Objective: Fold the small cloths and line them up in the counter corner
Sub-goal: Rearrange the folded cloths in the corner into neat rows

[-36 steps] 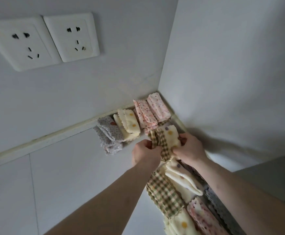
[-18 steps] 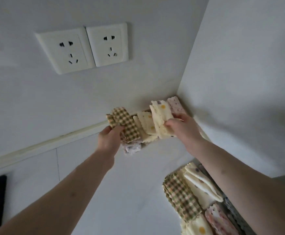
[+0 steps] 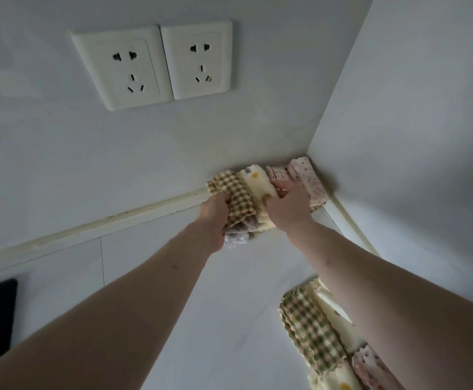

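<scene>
The left hand (image 3: 212,218) is gripping the checked cloth (image 3: 236,198), the right hand (image 3: 287,209) is pinching the cream cloth (image 3: 258,182); both are being slotted into the row. Next: pressing them snug against the pink cloths (image 3: 305,180) beyond the right hand.

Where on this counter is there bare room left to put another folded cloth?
Bare white counter lies between the forearms, and left of the left hand. The corner row, green checked cloth to pink dotted cloth, is crowded.
</scene>
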{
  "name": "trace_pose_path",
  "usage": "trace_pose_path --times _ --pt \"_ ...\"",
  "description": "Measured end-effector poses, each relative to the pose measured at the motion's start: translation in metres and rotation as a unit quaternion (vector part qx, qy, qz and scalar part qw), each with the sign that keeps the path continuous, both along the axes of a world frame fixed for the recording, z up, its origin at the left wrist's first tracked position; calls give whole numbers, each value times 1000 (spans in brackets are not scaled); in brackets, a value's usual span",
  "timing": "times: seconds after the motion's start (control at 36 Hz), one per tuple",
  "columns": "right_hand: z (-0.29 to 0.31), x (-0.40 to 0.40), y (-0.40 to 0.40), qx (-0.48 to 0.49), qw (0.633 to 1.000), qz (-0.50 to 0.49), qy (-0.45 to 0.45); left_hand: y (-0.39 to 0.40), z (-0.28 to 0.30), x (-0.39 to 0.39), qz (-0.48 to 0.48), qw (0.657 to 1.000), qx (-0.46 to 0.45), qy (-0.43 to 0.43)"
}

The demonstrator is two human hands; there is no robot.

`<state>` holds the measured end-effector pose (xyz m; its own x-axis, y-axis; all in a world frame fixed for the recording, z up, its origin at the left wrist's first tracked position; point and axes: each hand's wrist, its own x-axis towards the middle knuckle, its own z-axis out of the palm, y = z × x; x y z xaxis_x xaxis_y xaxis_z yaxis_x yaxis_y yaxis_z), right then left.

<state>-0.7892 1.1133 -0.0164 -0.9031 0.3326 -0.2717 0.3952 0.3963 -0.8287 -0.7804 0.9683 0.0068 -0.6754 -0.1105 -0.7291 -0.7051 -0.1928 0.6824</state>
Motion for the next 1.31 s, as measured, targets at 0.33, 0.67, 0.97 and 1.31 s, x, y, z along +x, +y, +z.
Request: trace_pose_path --times 0.33,0.67,0.97,1.31 --pt "3 15 12 159 981 98 51 -2 -28 -1 17 999 -44 1" --pt "13 25 13 168 980 91 46 15 -15 -1 -47 997 -50 30" --pt "26 81 41 112 991 39 60 12 4 70 -34 966 -224 126" --pt "20 178 118 281 943 120 -132 38 -21 171 -360 911 -202 15"
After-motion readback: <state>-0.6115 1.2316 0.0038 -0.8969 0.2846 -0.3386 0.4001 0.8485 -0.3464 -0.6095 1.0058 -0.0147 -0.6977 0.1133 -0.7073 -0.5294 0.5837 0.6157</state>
